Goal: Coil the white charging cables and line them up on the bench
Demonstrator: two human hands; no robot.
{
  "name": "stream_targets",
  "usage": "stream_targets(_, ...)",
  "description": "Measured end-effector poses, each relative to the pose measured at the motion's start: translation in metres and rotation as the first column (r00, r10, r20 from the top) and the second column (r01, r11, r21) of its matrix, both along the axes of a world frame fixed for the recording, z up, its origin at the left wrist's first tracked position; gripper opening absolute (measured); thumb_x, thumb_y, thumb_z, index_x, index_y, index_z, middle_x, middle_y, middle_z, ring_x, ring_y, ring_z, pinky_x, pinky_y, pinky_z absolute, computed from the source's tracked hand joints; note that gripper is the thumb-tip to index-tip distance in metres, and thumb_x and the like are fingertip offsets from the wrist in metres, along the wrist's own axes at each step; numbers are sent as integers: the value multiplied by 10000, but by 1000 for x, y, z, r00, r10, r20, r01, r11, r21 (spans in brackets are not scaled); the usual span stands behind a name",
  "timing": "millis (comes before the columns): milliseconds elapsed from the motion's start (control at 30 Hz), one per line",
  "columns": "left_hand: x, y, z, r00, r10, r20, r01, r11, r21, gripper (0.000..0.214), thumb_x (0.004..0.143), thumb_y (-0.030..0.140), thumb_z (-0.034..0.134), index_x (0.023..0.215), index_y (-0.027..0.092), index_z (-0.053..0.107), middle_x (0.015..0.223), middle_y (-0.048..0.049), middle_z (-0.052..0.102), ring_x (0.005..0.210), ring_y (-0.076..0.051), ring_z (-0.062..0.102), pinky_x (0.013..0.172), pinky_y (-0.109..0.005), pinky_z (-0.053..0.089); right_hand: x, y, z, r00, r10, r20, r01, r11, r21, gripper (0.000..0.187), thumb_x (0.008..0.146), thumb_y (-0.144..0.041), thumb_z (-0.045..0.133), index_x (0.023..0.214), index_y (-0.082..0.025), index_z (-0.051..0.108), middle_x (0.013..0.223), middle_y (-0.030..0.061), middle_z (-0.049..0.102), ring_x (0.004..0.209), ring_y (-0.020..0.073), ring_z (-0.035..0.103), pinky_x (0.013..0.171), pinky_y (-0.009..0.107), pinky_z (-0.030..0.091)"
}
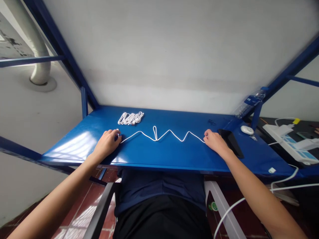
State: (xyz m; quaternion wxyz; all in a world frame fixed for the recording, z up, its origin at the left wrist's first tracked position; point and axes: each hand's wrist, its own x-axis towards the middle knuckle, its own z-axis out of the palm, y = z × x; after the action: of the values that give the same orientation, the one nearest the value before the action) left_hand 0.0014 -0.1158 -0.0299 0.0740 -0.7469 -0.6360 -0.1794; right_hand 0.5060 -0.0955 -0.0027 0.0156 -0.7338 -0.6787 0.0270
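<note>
A white cable point(161, 135) lies in zigzag bends across the blue table point(159, 156), stretched between my two hands. My left hand point(107, 142) is closed on the cable's left end, where a small plug shows at the fingertips. My right hand point(214, 140) pinches the cable's right end, fingers curled down onto the table. A bundle of coiled white cables point(131, 118) rests farther back, beyond my left hand.
A black phone point(231, 142) lies just right of my right hand. A small white round device point(247, 129) and a plastic water bottle point(250, 101) sit at the back right. A white power strip point(291, 142) with cords lies on the dark surface to the right.
</note>
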Motion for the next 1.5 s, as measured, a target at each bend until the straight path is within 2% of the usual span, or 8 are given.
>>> stream_targets(133, -20, -6, 1, 993, 113, -27, -113, 994, 6, 335, 853, 399, 427, 1012, 183, 627, 956, -124, 649, 897, -292, 571, 854, -418, 453, 12, 0, 0, 999, -49, 3, 50, 999, -4, 266, 861, -223, 438, 1082, -162, 572, 939, 151, 683, 814, 278, 647, 636, 299, 374)
stream_targets(300, -6, -5, 3, 998, 51, -39, -51, 999, 16, 303, 877, 348, 406, 959, 179, 643, 989, -130, 648, 918, -285, 571, 864, -406, 447, 9, 4, -4, 995, 65, -77, -65, 998, 3, 257, 862, -233, 455, 1078, -166, 576, 931, 126, 682, 825, 236, 641, 648, 269, 374)
stream_targets(700, 160, 27, 10, 946, -312, -87, 306, 949, -75, 364, 887, 140, 412, 1234, 140, 522, 992, -117, 663, 940, -252, 588, 847, -362, 440, -114, 2, 3, 883, 397, -251, -395, 917, 58, 252, 798, -141, 473, 1001, -189, 614, 811, 80, 681, 729, 203, 619, 564, 244, 339)
stream_targets(867, 192, 59, 10, 807, -590, -13, 577, 795, -189, 251, 841, 78, 439, 966, 189, 626, 971, -71, 677, 965, -215, 602, 871, -305, 447, -130, 28, 8, 690, 296, -660, -494, 860, -131, 137, 749, -108, 505, 802, -160, 620, 747, 54, 669, 580, 137, 590, 510, 217, 406)
stream_targets(1067, 198, 77, 11, 768, -595, 236, 632, 764, -130, 385, 949, 193, 316, 1282, 187, 510, 1175, -75, 660, 1090, -192, 603, 929, -309, 453, -117, 46, 16, 519, 271, -811, -627, 765, -146, 75, 731, -171, 557, 726, -144, 627, 696, 19, 639, 493, 92, 508, 489, 220, 420)
stream_targets(1167, 198, 74, 8, 686, -690, 231, 723, 682, -111, 378, 986, 270, 285, 1201, 197, 588, 1267, -70, 622, 1204, -186, 544, 1039, -328, 390, -111, 49, 15, 522, 381, -764, -685, 721, -109, 109, 751, -243, 568, 699, -157, 611, 649, 2, 616, 510, 100, 508, 519, 229, 405)
stream_targets(1333, 198, 73, 0, 701, -698, 146, 713, 694, -104, 362, 980, 269, 341, 1241, 175, 574, 1363, -98, 547, 1291, -192, 472, 1087, -353, 358, -109, 50, 0, 740, 594, -316, -548, 804, 230, 202, 802, -360, 583, 861, -167, 597, 871, 81, 639, 793, 199, 555, 673, 284, 411)
stream_targets(1500, 198, 75, -3, 711, -696, 100, 703, 705, -93, 344, 980, 244, 343, 1195, 154, 595, 1347, -113, 559, 1275, -188, 489, 1082, -326, 359, -117, 48, -12, 737, 672, 70, -661, 696, 279, 251, 894, -268, 457, 1078, -123, 546, 1102, 158, 580, 982, 254, 506, 842, 350, 390)
